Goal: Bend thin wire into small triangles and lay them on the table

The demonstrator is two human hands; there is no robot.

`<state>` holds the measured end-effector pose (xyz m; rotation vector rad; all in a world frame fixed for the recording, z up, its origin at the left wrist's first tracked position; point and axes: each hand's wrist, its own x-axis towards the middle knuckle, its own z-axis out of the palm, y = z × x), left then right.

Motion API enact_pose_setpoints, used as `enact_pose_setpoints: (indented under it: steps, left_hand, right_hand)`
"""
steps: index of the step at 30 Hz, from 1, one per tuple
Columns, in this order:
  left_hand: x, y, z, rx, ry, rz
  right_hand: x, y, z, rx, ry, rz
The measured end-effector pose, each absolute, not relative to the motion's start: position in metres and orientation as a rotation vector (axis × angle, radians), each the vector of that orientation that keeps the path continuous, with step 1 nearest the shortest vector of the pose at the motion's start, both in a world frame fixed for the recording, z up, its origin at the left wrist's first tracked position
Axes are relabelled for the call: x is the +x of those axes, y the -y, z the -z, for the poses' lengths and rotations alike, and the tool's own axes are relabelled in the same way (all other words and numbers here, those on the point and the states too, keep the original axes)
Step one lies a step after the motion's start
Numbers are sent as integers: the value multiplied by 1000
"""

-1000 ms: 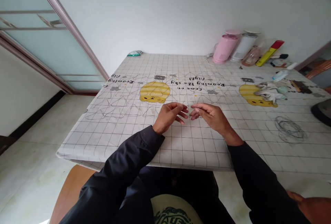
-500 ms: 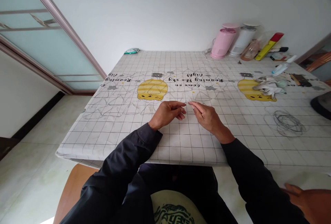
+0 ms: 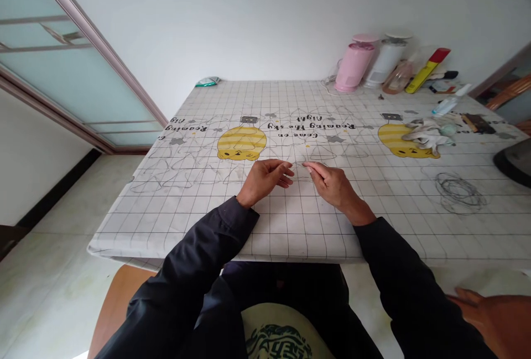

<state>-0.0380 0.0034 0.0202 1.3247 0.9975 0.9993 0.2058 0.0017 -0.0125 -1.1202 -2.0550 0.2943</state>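
Note:
My left hand is above the middle of the tablecloth, its thumb and forefinger pinched together and the other fingers loosely curled. Facing it across a small gap, my right hand is closed in a pinch too. Both pinches are on a thin grey wire, so fine between the fingertips that it hardly shows. Loose wire spreads in tangled loops over the cloth, left of and beyond my hands. To the right lies a round coil of similar wire.
The checked tablecloth has printed yellow bears. At the back right stand a pink cylinder, a white one, a bottle and a yellow-red box. Crumpled gloves and a dark object lie right. A green packet is back left.
My fingertips have drawn a little apart, with my left hand shifting slightly left. The left thumb and fingers have bent in more. The view has moved slightly.

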Motion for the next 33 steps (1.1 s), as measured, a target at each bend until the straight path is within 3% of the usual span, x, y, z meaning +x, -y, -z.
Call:
enact_pose_setpoints:
  steps: [15,21,33]
  left_hand:
    - [-36,2,-8,1911,-1196,-1031]
    - [-34,1,-3,1609,-1245,-1161]
    - [-33,1,4,1891,-1150,-1086]
  right_hand:
    - [205,2,14,-1099,2123,-327]
    - [202,4,14,-1062,2155,-309]
    - [207,4,10,-1095,2100,-286]
